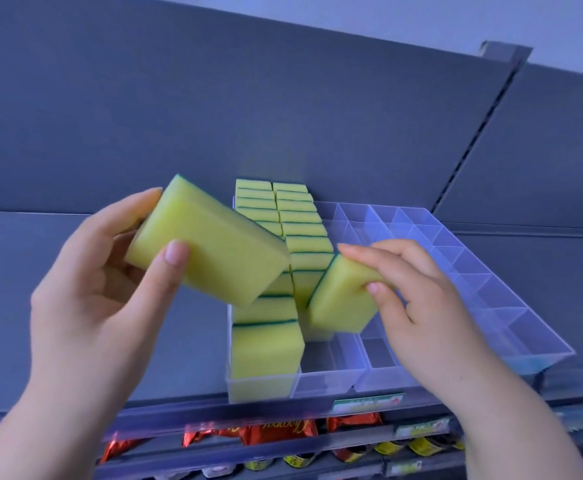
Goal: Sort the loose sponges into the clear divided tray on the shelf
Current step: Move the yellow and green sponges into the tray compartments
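Left hand (110, 289) grips a raised sponge (207, 247); right hand (418, 299) pinches another sponge (343, 299) over the clear tray (491, 296), whose right-side compartments lie open.

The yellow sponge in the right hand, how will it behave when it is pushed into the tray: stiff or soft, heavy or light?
Probably soft and squeezable: the sponge looks like foam. Likely light, since the right hand holds it with fingertips and thumb alone. Its flat block shape should not roll, but it may lean in the tray lane.
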`<state>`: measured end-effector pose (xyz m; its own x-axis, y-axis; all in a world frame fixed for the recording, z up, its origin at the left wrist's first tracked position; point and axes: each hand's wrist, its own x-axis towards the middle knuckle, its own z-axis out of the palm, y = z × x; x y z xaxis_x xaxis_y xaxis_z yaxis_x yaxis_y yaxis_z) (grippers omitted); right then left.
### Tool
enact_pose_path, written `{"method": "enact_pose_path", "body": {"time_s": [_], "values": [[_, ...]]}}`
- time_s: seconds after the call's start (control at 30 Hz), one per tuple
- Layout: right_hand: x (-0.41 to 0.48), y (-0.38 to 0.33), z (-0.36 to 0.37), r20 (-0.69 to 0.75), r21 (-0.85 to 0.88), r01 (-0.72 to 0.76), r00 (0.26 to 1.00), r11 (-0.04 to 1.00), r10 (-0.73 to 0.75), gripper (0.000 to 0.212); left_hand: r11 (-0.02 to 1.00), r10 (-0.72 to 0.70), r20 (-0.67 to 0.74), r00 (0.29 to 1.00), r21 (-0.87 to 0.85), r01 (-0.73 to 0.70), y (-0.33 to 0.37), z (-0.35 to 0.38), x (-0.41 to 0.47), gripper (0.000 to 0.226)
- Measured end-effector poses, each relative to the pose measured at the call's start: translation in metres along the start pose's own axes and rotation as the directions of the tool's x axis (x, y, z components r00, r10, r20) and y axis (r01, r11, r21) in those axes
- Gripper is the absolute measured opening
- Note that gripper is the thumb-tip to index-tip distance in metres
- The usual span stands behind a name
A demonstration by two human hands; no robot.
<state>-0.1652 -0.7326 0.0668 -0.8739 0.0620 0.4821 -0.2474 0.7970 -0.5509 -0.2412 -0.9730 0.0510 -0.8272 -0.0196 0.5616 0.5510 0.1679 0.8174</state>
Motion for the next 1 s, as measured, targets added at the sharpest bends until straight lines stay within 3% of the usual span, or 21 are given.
{"method": "enact_pose_path", "body": {"time_s": [0.3,0.43,0.63,0.8,1.0], "values": [[-0.001,0.005,0.011,0.075,0.05,0.01,0.997,0.999,-0.014,0.049,1.0,0.011,-0.005,1.0,0.004,-0.011,0.004,0.003,-0.001,0.046],[-0.005,0.009,0.024,0.052,-0.058,0.046,0.998,0.997,-0.043,0.048,0.999,0.032,0.019,0.999,0.004,-0.032,0.007,0.005,-0.003,0.042],[-0.009,0.018,0.034,-0.02,-0.264,0.144,0.988,0.954,-0.155,0.018,0.999,0.043,0.068,0.997,0.003,-0.043,0.011,0.007,-0.004,0.045],[-0.012,0.021,0.028,0.003,-0.152,0.087,0.996,0.984,-0.088,0.016,0.992,0.121,0.129,0.984,0.008,-0.123,0.025,0.014,-0.011,0.036],[-0.009,0.02,0.006,0.149,0.011,-0.036,0.988,0.999,0.034,0.044,0.981,0.194,0.304,0.933,-0.061,-0.184,0.032,0.027,-0.01,0.031]]}}
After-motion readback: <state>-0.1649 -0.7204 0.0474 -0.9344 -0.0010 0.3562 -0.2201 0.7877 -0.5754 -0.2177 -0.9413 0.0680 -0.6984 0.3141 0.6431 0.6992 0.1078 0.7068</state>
